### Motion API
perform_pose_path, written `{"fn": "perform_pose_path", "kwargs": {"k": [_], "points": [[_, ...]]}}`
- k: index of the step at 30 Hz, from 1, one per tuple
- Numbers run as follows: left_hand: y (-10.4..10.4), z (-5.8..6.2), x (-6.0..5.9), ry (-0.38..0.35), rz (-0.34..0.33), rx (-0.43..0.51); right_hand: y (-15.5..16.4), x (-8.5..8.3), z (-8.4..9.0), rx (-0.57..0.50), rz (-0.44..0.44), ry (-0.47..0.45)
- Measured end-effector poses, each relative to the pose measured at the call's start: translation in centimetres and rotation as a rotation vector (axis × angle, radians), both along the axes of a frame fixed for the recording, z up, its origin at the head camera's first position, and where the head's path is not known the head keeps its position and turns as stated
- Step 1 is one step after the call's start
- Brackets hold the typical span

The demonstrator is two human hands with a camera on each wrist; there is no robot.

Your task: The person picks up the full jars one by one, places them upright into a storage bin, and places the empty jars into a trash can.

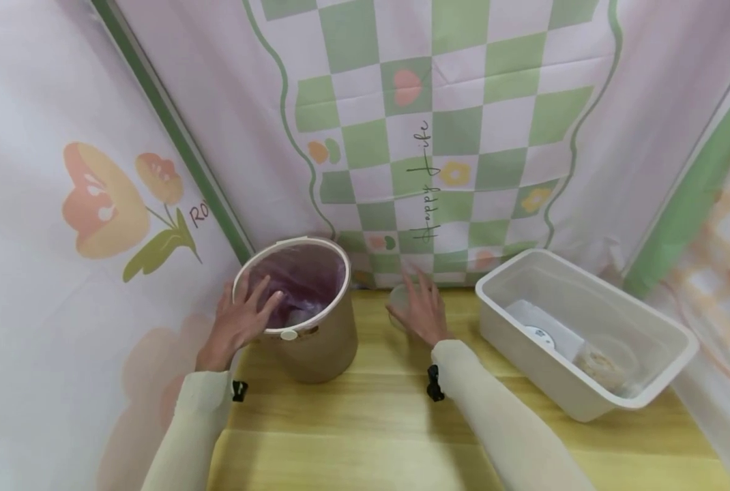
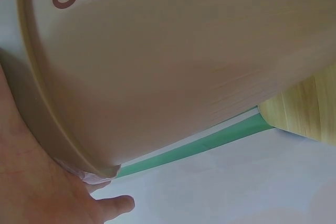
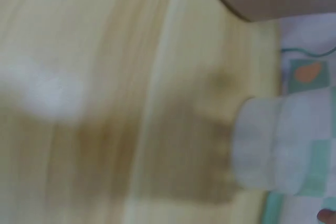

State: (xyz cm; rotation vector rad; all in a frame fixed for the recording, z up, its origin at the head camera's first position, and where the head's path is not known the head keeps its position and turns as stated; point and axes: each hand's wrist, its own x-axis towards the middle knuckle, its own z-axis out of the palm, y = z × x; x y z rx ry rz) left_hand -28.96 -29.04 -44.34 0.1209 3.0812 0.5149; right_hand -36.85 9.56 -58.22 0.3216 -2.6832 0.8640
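Observation:
A tan round bin (image 1: 316, 348) lined with a purple bag (image 1: 303, 279) stands at the table's back left. My left hand (image 1: 245, 317) rests on its near-left rim, fingers spread and reaching over the opening. In the left wrist view the palm (image 2: 47, 192) lies against the rim of the bin (image 2: 173, 61). My right hand (image 1: 423, 310) hovers with spread fingers over a small clear cup (image 1: 398, 300) standing on the table right of the bin. The blurred right wrist view shows the cup (image 3: 273, 148) upright, with one fingertip (image 3: 326, 216) at the corner.
A white plastic tub (image 1: 586, 402) sits at the right, holding a flat white item (image 1: 539, 331) and a clear round container (image 1: 604, 361). Printed cloth (image 1: 457, 136) hangs behind and on both sides. The yellow wooden table (image 1: 371, 423) extends toward me.

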Motion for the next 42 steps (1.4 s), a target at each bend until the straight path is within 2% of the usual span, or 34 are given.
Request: {"fn": "perform_pose_path", "kwargs": {"k": [5,12,16,22,25,30,39,42], "points": [[0.6,0.0,-0.1,-0.005,-0.011,0.003,1.7,0.5,-2.3,0.029,-0.052,-0.071],[0.9,0.0,-0.2,0.013,-0.014,0.011,3.2,0.8,-4.0,0.051,-0.04,-0.218],[0.4,0.1,0.0,0.01,-0.011,0.014,3.0,1.0,-5.3,0.065,-0.027,-0.228],[-0.7,0.1,1.1,-0.005,0.01,-0.005,1.7,1.6,-7.5,-0.026,0.053,-0.27],[-0.7,0.1,1.2,-0.005,0.002,0.0,1.6,1.9,-8.1,-0.032,0.053,-0.278],[-0.6,0.1,1.0,0.004,0.0,0.002,1.7,1.6,-8.4,-0.05,0.043,-0.222],[-0.2,0.1,0.5,0.007,-0.006,0.003,0.8,1.4,-9.8,-0.158,-0.011,0.024],[-0.1,-0.1,0.5,0.006,-0.003,0.0,0.5,1.4,-10.2,-0.147,-0.042,0.045]]}}
